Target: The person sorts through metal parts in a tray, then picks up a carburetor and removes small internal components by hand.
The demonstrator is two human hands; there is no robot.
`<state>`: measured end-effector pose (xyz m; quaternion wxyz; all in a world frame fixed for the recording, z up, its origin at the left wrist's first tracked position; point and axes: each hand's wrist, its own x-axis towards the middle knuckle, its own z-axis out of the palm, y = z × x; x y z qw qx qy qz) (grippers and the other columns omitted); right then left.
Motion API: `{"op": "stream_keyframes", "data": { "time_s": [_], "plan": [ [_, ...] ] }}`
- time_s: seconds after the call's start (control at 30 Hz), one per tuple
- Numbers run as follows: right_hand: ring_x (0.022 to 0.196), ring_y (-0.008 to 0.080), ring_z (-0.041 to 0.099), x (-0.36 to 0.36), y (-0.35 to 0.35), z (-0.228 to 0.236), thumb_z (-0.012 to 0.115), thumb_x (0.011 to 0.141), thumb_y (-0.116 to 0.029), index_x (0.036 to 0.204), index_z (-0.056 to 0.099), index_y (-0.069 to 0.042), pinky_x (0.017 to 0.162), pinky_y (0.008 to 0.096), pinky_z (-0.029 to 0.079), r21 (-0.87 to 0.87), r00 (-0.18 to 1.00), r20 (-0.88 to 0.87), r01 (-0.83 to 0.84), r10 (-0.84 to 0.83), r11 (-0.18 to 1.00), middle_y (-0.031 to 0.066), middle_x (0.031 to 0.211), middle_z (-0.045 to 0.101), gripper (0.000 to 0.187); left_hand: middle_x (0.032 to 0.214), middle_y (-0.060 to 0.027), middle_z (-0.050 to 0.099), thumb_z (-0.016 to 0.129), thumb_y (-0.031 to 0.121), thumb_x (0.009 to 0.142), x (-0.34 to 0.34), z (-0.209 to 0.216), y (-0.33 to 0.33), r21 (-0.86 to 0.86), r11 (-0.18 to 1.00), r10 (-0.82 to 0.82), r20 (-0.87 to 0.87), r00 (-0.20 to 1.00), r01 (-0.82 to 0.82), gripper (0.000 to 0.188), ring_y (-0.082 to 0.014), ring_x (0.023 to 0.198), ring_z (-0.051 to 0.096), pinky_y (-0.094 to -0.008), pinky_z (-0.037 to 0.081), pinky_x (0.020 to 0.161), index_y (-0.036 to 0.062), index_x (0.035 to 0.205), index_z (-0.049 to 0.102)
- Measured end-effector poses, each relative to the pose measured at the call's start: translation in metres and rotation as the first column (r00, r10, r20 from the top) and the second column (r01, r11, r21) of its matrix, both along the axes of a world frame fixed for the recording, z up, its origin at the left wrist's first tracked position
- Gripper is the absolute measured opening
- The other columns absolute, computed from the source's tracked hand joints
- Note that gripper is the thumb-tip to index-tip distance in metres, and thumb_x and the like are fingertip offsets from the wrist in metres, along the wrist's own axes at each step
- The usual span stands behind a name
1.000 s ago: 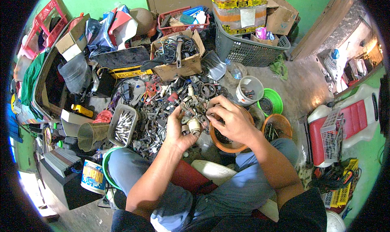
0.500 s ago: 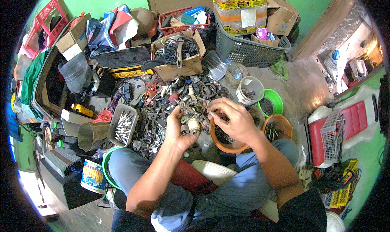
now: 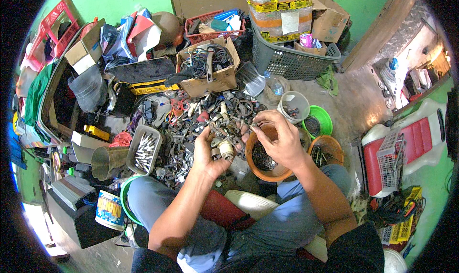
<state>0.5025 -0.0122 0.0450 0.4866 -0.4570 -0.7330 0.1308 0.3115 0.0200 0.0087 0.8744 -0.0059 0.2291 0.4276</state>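
Observation:
My left hand (image 3: 208, 156) is closed around a dirty metal machine part (image 3: 223, 138) with a cream-coloured cylindrical end, held above a heap of scrap parts (image 3: 191, 125). Close to its right side, my right hand (image 3: 279, 141) has thumb and fingertips drawn together in a pinch. Something small and pale seems to sit at those fingertips, too small to name. Beneath the right hand stands an orange-brown bowl (image 3: 250, 162) with small dark metal pieces in it.
A grey tray (image 3: 156, 151) of slim silvery pieces lies left of the heap. To the right are a white bucket (image 3: 295, 101), a green bowl (image 3: 327, 117) and another orange bowl (image 3: 338, 146). Behind stand a cardboard box (image 3: 210, 85) of cables and a grey crate (image 3: 287, 65).
My right hand has drawn slightly to the right, away from the metal part. My left hand keeps its hold on the part, almost in the same place.

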Motion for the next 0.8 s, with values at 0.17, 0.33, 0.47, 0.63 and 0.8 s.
{"op": "stream_keyframes", "data": {
  "time_s": [0.17,0.33,0.47,0.63,0.8],
  "plan": [
    [0.092,0.0287,0.07,0.003,0.001,-0.003,0.073,0.082,0.003,0.109,0.059,0.0,0.078,0.0367,0.057,0.098,0.999,0.043,-0.019,0.015,0.995,0.0141,0.101,0.067,0.03,0.125,-0.022,0.062,0.027,0.037,0.104,-0.004,-0.012,0.002,0.051,0.998,-0.044,0.02,0.999,0.043,0.053,-0.0356,0.109,0.063,-0.0455,0.053,0.089,0.0002,0.132,0.053],
    [0.09,0.0305,0.069,0.012,0.004,0.01,0.072,0.083,0.0,0.1,0.064,-0.001,0.078,0.0379,0.057,0.105,0.99,0.136,-0.05,0.036,0.993,0.013,0.098,0.067,0.019,0.125,-0.0233,0.062,0.026,0.037,0.104,0.003,0.0,-0.001,0.004,1.0,0.029,-0.012,1.0,-0.029,0.054,-0.0366,0.108,0.062,-0.046,0.053,0.09,-0.0007,0.132,0.053],
    [0.088,0.0304,0.069,0.021,0.005,0.018,0.071,0.084,-0.001,0.094,0.066,-0.001,0.076,0.0372,0.057,0.082,0.989,0.15,-0.02,0.008,0.996,0.0129,0.097,0.067,0.012,0.123,-0.0251,0.062,0.026,0.037,0.104,0.003,0.002,-0.002,-0.004,1.0,0.026,-0.032,0.999,-0.027,0.054,-0.0377,0.105,0.062,-0.0458,0.053,0.09,-0.0017,0.13,0.053],
    [0.083,0.0308,0.068,0.039,0.008,0.019,0.072,0.084,-0.008,0.092,0.066,-0.003,0.072,0.0392,0.056,-0.049,0.964,0.266,-0.001,0.014,0.999,0.0119,0.093,0.066,0.011,0.12,-0.0253,0.063,0.027,0.037,0.104,0.0,-0.002,-0.001,0.039,0.999,-0.023,-0.02,1.0,0.024,0.053,-0.0375,0.102,0.063,-0.0437,0.053,0.086,-0.0011,0.128,0.054],
    [0.079,0.0304,0.068,0.034,0.005,0.016,0.072,0.083,-0.013,0.091,0.066,-0.003,0.071,0.0393,0.055,-0.082,0.947,0.308,-0.064,0.086,0.995,0.0109,0.09,0.065,0.013,0.118,-0.0206,0.064,0.029,0.038,0.104,0.001,-0.004,-0.003,0.072,0.996,-0.059,-0.009,0.998,0.06,0.051,-0.0342,0.1,0.064,-0.0421,0.053,0.081,0.0019,0.127,0.056]
  ]
}}
